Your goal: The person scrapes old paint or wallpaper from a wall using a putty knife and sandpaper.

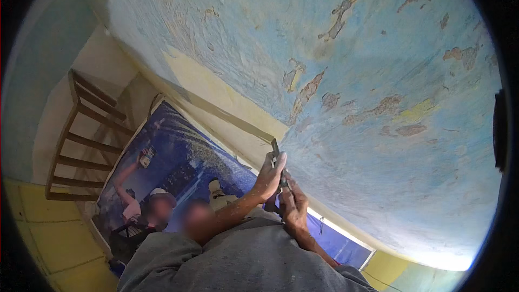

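In front of my body, both hands meet on a narrow, dark, flat-ended hand tool (275, 145) whose exact kind I cannot make out. My left hand (268, 177) is closed around its upper part, with the thumb lying along it. Just below and to the right, my right hand (294, 205) has its fingers wrapped round the lower part, where a bit of green shows. The tool's end points up at the light blue wall (357, 167); whether it touches the surface I cannot tell. Pale dust or specks mark my left forearm.
Bare brown patches (308, 94) break the blue paint, and a cream band (227, 89) runs along the wall's lower edge. A blue printed sheet (178, 151) with pictured people lies below. At left are a wooden ladder-like frame (86, 140) and yellow tiles (54, 243).
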A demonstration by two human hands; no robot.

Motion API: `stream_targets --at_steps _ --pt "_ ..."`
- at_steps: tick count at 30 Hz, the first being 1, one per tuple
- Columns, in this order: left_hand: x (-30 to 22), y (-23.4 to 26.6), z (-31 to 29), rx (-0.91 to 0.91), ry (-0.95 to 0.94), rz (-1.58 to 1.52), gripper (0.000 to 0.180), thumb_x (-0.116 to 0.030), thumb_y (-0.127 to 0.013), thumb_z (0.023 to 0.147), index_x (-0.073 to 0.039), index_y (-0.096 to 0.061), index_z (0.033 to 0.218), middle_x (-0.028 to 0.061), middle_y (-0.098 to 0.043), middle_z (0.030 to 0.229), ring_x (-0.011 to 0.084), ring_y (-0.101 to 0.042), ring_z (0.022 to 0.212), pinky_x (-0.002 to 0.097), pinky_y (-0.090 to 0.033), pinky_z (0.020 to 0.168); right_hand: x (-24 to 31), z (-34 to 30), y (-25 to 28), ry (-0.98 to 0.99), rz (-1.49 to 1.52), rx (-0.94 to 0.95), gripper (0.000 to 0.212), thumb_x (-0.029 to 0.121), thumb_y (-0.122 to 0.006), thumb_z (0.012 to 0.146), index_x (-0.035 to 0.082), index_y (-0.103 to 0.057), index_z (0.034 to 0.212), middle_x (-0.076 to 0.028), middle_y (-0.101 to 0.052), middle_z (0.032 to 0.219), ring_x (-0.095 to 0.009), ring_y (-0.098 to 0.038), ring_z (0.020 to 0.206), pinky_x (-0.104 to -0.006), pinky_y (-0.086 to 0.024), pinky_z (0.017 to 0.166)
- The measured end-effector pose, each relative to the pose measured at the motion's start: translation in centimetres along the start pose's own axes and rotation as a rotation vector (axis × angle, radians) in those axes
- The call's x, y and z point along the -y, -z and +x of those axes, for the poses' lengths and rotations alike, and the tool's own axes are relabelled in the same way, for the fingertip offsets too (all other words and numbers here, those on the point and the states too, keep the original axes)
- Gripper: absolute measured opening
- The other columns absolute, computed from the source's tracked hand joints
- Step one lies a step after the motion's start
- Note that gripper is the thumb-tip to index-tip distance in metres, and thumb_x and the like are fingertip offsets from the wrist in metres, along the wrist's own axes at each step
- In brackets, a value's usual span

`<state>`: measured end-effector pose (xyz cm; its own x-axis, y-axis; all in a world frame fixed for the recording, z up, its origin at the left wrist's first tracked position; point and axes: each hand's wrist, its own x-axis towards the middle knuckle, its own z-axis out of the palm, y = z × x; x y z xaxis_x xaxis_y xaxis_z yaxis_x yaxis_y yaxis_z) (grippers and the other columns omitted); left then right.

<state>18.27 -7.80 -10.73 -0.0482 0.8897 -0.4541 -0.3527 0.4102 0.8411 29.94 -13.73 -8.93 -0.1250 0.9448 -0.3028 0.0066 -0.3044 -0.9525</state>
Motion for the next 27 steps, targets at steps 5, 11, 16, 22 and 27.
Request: stream_targets --at_steps 5,11,16,22,27 --pt "3.9 1.7 3.5 -0.039 -0.158 0.073 0.056 -0.054 -0.046 0.102 0.000 -0.050 0.119 0.0112 -0.057 0.099 0.0211 -0.056 0.093 0.0367 -0.047 0.082 0.0 1.8 0.0 0.063 -0.009 0.083 0.046 0.017 -0.050 0.103 -0.006 -0.047 0.143 -0.010 -0.064 0.119 -0.012 -0.058 0.099 -0.0247 -0.047 0.087" --pt "2.4 1.1 0.9 0.031 -0.168 0.104 0.047 -0.047 -0.054 0.102 -0.002 -0.049 0.112 0.0060 -0.052 0.091 0.0149 -0.052 0.087 0.0324 -0.046 0.079 0.3 -0.1 0.6 -0.094 0.005 0.072 0.047 0.016 -0.046 0.102 -0.002 -0.047 0.146 -0.011 -0.065 0.119 -0.013 -0.059 0.083 -0.0259 -0.048 0.072" --pt "0.8 1.7 1.2 0.084 0.053 0.115 0.049 -0.052 -0.049 0.103 -0.004 -0.051 0.114 0.0035 -0.051 0.088 0.0120 -0.052 0.085 0.0310 -0.047 0.076 -0.2 0.1 -0.5 -0.139 0.034 -0.032 0.045 0.018 -0.050 0.103 0.001 -0.050 0.144 0.004 -0.050 0.077 -0.005 -0.039 0.063 -0.0221 -0.033 0.056" --pt "7.3 1.4 4.5 -0.032 -0.220 -0.016 0.057 -0.057 -0.046 0.102 -0.002 -0.049 0.120 0.0102 -0.056 0.096 0.0182 -0.055 0.095 0.0330 -0.046 0.083 1.2 1.3 0.7 0.013 -0.160 0.043 0.044 0.015 -0.049 0.102 -0.004 -0.052 0.140 -0.013 -0.067 0.119 -0.018 -0.060 0.105 -0.0289 -0.045 0.096" --pt "6.4 2.6 4.2 0.065 -0.076 -0.076 0.052 -0.053 -0.048 0.103 -0.003 -0.051 0.115 0.0041 -0.052 0.088 0.0120 -0.052 0.080 0.0312 -0.047 0.072 -0.6 1.9 -0.8 0.092 -0.223 0.019 0.042 0.013 -0.050 0.101 -0.001 -0.054 0.141 -0.006 -0.067 0.111 -0.007 -0.053 0.078 -0.0211 -0.042 0.069"
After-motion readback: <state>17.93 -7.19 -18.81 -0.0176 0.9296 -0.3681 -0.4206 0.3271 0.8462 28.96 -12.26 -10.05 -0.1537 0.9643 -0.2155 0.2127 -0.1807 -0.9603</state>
